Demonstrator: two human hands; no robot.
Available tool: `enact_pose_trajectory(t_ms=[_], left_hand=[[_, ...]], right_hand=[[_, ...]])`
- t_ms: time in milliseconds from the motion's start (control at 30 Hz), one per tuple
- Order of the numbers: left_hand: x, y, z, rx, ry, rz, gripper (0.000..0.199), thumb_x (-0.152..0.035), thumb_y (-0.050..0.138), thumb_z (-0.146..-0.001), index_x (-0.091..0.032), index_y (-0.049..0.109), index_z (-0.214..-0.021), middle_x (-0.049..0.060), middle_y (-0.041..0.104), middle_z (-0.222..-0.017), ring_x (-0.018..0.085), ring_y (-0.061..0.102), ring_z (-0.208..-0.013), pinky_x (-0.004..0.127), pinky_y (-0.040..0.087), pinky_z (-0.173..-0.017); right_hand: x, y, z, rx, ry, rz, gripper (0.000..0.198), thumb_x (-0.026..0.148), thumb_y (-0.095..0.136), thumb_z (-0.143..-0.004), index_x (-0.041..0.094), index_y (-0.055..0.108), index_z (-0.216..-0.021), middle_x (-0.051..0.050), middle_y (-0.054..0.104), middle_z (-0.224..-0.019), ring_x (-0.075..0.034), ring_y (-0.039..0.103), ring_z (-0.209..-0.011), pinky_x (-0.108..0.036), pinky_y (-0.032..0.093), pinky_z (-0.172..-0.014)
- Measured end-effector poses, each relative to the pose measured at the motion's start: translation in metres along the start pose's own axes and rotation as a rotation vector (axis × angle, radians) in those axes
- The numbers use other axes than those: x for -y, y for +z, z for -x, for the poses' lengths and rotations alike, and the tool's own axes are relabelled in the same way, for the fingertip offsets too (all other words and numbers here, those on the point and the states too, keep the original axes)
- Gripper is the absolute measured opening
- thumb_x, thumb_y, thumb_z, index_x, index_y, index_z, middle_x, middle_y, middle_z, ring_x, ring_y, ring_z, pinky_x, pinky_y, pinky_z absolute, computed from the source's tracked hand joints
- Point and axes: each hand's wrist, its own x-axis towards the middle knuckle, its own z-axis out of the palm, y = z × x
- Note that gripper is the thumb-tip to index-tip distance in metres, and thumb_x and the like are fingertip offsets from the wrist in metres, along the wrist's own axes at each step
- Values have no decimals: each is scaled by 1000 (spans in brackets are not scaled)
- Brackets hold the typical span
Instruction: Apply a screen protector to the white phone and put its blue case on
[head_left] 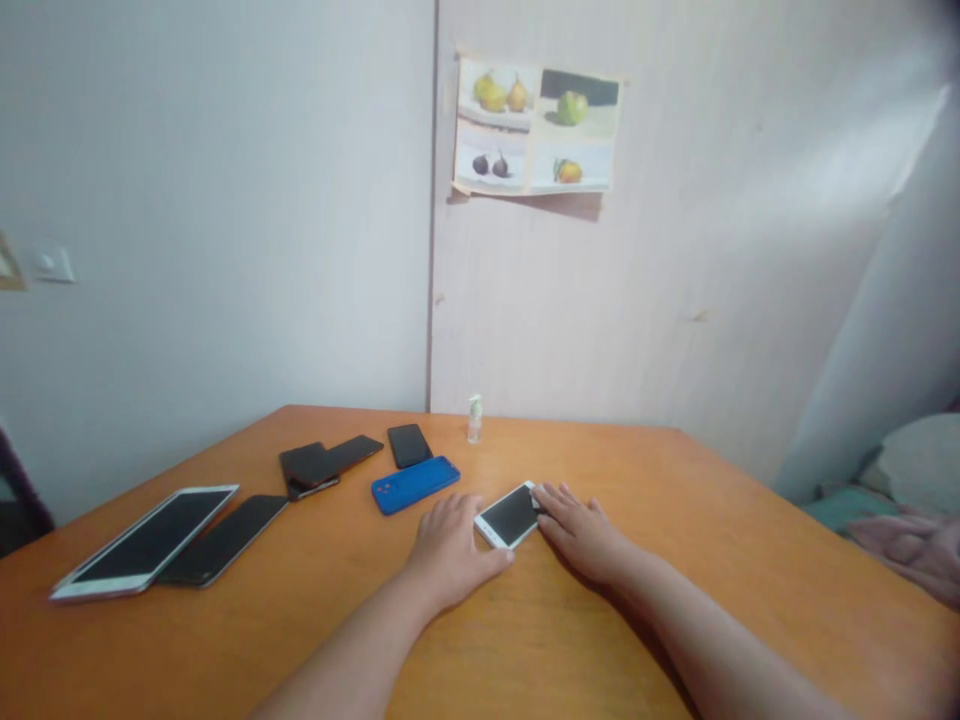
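Note:
A white-framed smartphone (510,515) lies on the wooden table with its dark screen up, turned at a slant between my hands. My left hand (454,550) grips its left side, with the thumb at the near corner and the fingers along the far edge. My right hand (576,525) rests over the phone's right end, fingers close together and pressed down. Beneath those fingertips a small pale piece (536,497) shows at the screen's edge. It may be a bit of cloth, but too little of it is visible to tell.
Left of my hands lie a blue phone case (416,485), a small black phone (409,445), overlapping dark phones (319,467), a long dark phone (225,540) and a white tablet (154,540). A small clear pump bottle (475,420) stands at the table's (637,640) back edge, near the wall.

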Motion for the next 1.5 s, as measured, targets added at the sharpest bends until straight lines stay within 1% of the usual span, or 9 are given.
enact_pose_trajectory(t_ms=[200, 467, 667, 833, 1033, 1233, 1300, 1433, 1500], left_hand=[[1, -3, 0, 42, -15, 52, 55, -53, 66, -75, -24, 56, -120, 9, 62, -123, 30, 54, -117, 39, 39, -96], [1, -3, -1, 68, 25, -21, 56, -49, 64, -78, -23, 53, -127, 9, 60, -128, 29, 52, -119, 39, 36, -99], [3, -2, -2, 64, 38, -23, 53, -48, 63, -80, -23, 53, -126, 9, 61, -127, 29, 52, -119, 38, 37, -97], [2, -4, -3, 47, 57, -9, 49, -47, 63, -80, -23, 55, -122, 8, 62, -123, 28, 54, -117, 37, 38, -95], [1, -4, -3, 49, 51, -26, 48, -45, 63, -80, -23, 56, -122, 8, 62, -124, 27, 55, -117, 37, 39, -96], [5, -1, -5, 17, 77, -6, 47, -45, 65, -79, -23, 57, -120, 8, 64, -120, 28, 57, -114, 37, 40, -95], [5, -1, -5, 19, 82, -5, 45, -45, 65, -79, -23, 58, -117, 7, 65, -116, 28, 57, -112, 37, 41, -93], [2, -3, -6, 26, 83, -11, 44, -43, 65, -78, -23, 58, -117, 7, 65, -114, 28, 58, -110, 37, 42, -93], [2, -3, -6, 26, 79, -20, 45, -43, 65, -78, -23, 58, -118, 8, 65, -116, 28, 58, -111, 37, 41, -94]], right_hand=[[-3, -6, 3, 5, 22, -79, 58, 47, 29, -100, 32, 24, -156, -7, 22, -163, -31, 14, -150, -67, 13, -113], [-6, -17, 6, -29, 32, -57, 57, 46, 34, -98, 26, 36, -151, -10, 33, -159, -32, 22, -148, -68, 12, -113], [25, -22, 29, -76, -122, 20, 52, 36, 42, -96, 18, 45, -145, -16, 40, -154, -32, 34, -143, -61, 17, -116], [42, -26, 39, -36, -366, -53, 38, 33, 42, -97, 20, 61, -127, -11, 56, -140, -24, 56, -124, -39, 40, -106], [32, -26, 30, -126, -234, 51, 38, 31, 42, -96, 17, 61, -126, -15, 57, -139, -30, 52, -127, -50, 31, -112], [62, -26, 50, -99, -492, -13, 32, 31, 40, -98, 20, 65, -114, -8, 66, -120, -22, 62, -107, -39, 34, -110], [59, -25, 46, -96, -468, -11, 32, 30, 38, -98, 20, 66, -112, -8, 67, -120, -22, 62, -106, -40, 34, -110], [41, -23, 31, -157, -187, 69, 36, 27, 37, -97, 15, 66, -115, -16, 65, -124, -28, 59, -115, -48, 32, -111], [42, -23, 32, -168, -154, 90, 36, 27, 38, -96, 13, 65, -115, -18, 64, -125, -29, 58, -117, -48, 31, -111]])
